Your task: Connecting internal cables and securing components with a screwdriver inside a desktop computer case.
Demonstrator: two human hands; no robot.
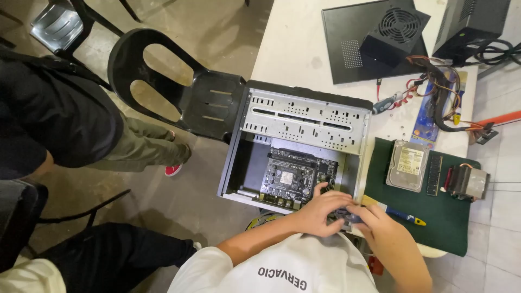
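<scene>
Your left hand (320, 210) and right hand (374, 222) close together on a small dark part (347, 216) at the computer case's (304, 116) near right corner; it could slip onto the motherboard (296, 176) and scratch it; grip firmly.

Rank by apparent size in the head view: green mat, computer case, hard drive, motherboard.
1. Computer case, largest.
2. Green mat, partly covered by parts.
3. Motherboard, its near edge hidden by the hands.
4. Hard drive, smallest.
All sit at a similar distance, so the order looks safe.
</scene>
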